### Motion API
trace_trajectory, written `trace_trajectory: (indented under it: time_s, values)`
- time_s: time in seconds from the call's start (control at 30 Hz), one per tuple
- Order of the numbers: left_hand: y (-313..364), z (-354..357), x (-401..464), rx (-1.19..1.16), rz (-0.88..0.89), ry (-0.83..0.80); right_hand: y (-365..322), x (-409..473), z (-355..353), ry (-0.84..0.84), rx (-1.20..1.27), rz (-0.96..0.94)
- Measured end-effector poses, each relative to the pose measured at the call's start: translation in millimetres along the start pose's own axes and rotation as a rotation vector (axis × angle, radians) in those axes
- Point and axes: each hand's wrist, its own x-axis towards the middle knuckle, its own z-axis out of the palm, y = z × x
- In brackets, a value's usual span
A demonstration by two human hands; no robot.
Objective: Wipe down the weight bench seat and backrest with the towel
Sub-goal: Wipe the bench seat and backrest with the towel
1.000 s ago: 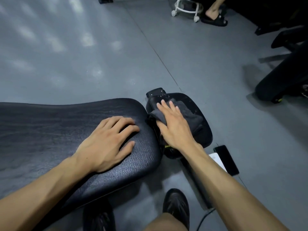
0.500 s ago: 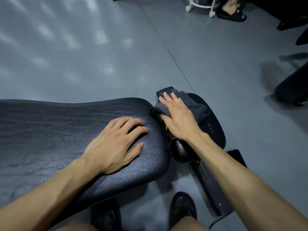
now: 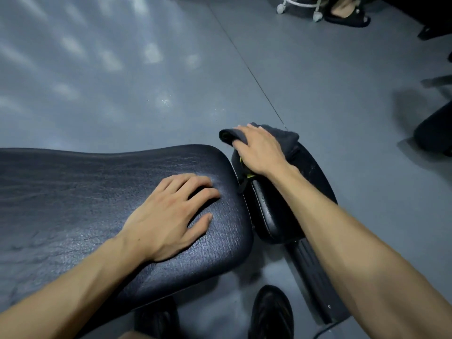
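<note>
The black padded backrest (image 3: 73,192) stretches from the left edge to the middle of the view. My left hand (image 3: 168,216) lies flat on its right end, fingers spread, holding nothing. To the right, across a narrow gap, sits the smaller black seat pad (image 3: 315,177). A dark grey towel (image 3: 283,138) is bunched on the seat's far end. My right hand (image 3: 259,150) presses down on the towel, with its fingers curled over the towel's far left edge. Part of the towel is hidden under that hand.
Grey floor surrounds the bench. My two black shoes (image 3: 271,314) stand below the seat beside the bench's base rail (image 3: 315,277). Far at the top right are a white wheeled stool base (image 3: 300,6) and another person's sandalled foot (image 3: 347,15). Dark equipment (image 3: 435,128) sits at the right edge.
My right hand has slid the towel away from me to the far end of the seat and curled around it. My left hand has stayed on the backrest.
</note>
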Motion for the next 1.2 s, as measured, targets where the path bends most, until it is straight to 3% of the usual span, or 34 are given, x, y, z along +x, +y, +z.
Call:
trace_trajectory:
  time_s: [0.13,0.27,0.4,0.57,0.7,0.8,0.93,1.03,1.2]
  values:
    - [-1,0,-2,-0.002,0.0,0.011,-3,-77,5,0.018,-0.03,-0.18]
    - [-2,0,-1,-0.01,-0.004,0.008,6,-142,-1,-0.04,0.021,-0.244]
    - [-2,0,0,-0.022,0.0,0.011,9,-80,-4,-0.027,0.001,-0.209]
    - [-1,-1,0,-0.019,-0.008,0.007,-3,-1,2,0.039,-0.017,0.084]
    - [0,2,-1,0.0,-0.005,0.01,-18,-80,8,0.005,-0.006,-0.199]
    - [-1,2,0,-0.01,-0.005,0.007,0,-118,1,-0.043,0.043,-0.243]
    - [-1,2,1,-0.021,-0.003,0.02,13,-66,-8,-0.07,0.061,-0.19]
    - [-2,2,1,-0.011,-0.006,0.019,30,-27,-15,-0.017,0.089,-0.049]
    - [-1,3,0,-0.01,-0.008,0.03,71,-45,-31,0.044,0.063,0.175]
